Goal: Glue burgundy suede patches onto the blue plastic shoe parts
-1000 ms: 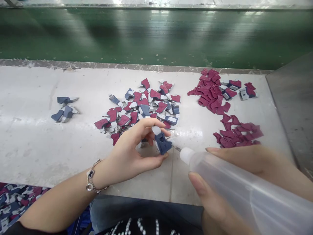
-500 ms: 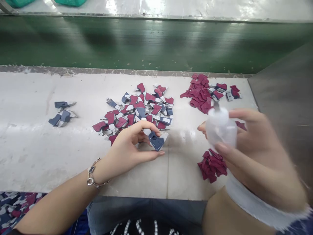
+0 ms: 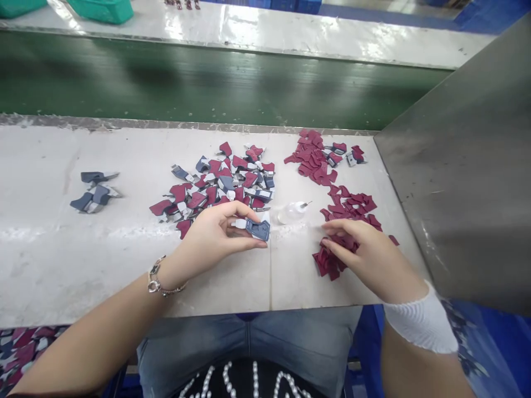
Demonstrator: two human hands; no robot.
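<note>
Two hands: left hand (image 3: pixel 209 235) gripping one navy piece (image 3: pixel 258 229), right hand (image 3: pixel 359 249) open on maroon scraps (image 3: pixel 324 262).

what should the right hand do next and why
Probably pinch up one of the maroon pieces: the right hand sits right over that pile, the left hand grips a navy piece, and the plastic bottle is set down.

A small navy-and-white layered fabric piece (image 3: pixel 258 229), pinched and tilted
</note>
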